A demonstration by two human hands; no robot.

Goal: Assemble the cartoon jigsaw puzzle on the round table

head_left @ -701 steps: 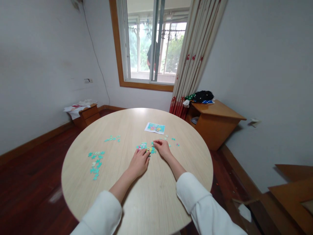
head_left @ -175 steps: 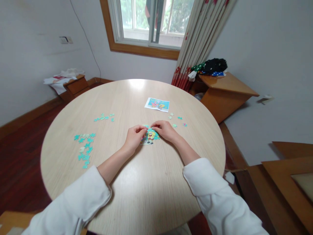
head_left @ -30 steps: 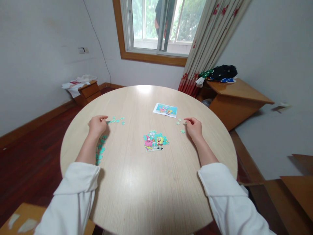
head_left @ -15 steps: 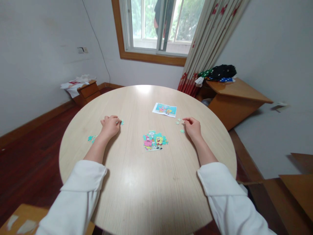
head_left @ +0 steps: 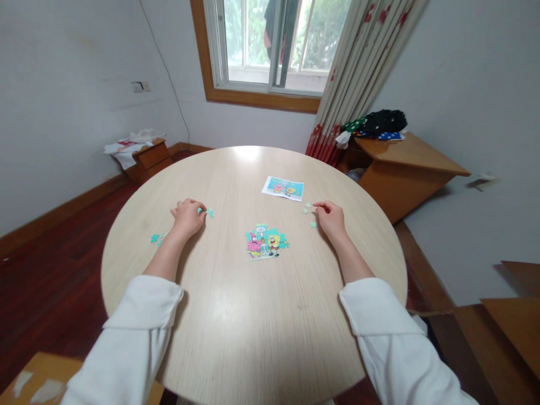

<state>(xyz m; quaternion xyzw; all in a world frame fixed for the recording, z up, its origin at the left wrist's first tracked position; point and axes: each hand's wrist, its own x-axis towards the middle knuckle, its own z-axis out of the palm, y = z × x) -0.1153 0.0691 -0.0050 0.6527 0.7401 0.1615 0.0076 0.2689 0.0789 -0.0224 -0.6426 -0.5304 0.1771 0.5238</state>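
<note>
My left hand (head_left: 188,217) is closed at the table's left, pinching a small teal jigsaw piece (head_left: 200,210) at its fingertips. Right beside those fingers lies another loose teal piece (head_left: 210,213). A partly joined jigsaw puzzle (head_left: 266,243) with cartoon figures lies between my hands, its upper edge uneven. My right hand (head_left: 331,218) rests on the right side, thumb and fingers drawn together; whatever they hold, if anything, is too small to make out. Close to its fingertips are pale green pieces (head_left: 305,211) and a further loose piece (head_left: 313,224).
A printed picture sheet (head_left: 283,188) lies beyond the puzzle. More teal pieces (head_left: 157,239) sit left of my left forearm. The round wooden table (head_left: 261,326) stands before a window. Clothes (head_left: 379,124) are heaped on a wooden cabinet (head_left: 415,157) at the right.
The fingers of my left hand have lifted slightly back, and a teal jigsaw piece now shows in them, apart from the one on the table. My right hand has barely moved.
</note>
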